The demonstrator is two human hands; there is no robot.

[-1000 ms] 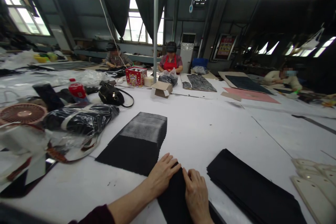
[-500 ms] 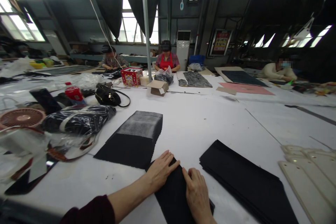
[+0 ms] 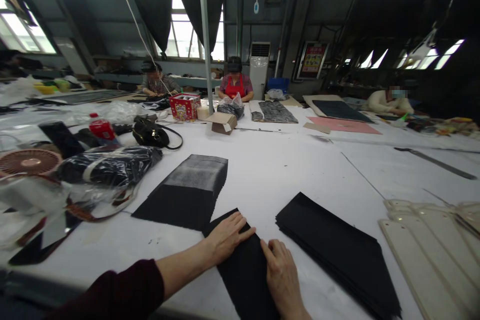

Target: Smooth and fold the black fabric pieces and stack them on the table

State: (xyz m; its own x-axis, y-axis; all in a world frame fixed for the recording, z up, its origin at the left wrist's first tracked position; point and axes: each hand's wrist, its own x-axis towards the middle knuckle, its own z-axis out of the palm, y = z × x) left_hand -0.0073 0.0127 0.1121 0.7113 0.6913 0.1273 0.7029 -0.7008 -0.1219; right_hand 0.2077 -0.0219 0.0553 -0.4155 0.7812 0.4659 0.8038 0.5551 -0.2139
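Observation:
A long black fabric piece [image 3: 245, 265] lies on the white table in front of me, its far corner pointing away. My left hand [image 3: 227, 239] rests flat on its upper part, fingers stretched out. At the right edge of the same piece, my right hand [image 3: 283, 272] has its fingers curled and its thumb against the cloth, gripping that edge. Just beyond my left hand is a stack of black pieces [image 3: 180, 205] with a greyish band across its far end. To the right of my right hand lies another stack of long black pieces [image 3: 337, 245].
Pale flat templates [image 3: 416, 255] overlap at the right. A plastic-wrapped black bundle [image 3: 112, 167], a pink fan [image 3: 30, 162], a red-capped bottle [image 3: 101, 130] and a black handbag [image 3: 150, 133] crowd the left. A cardboard box [image 3: 222, 123] stands ahead by a pole; several people sit farther off.
The view has shifted slightly. More of the black piece's far corner shows past my left hand. A dark corner right of my right hand no longer shows. Both hands keep nearly the same pose.

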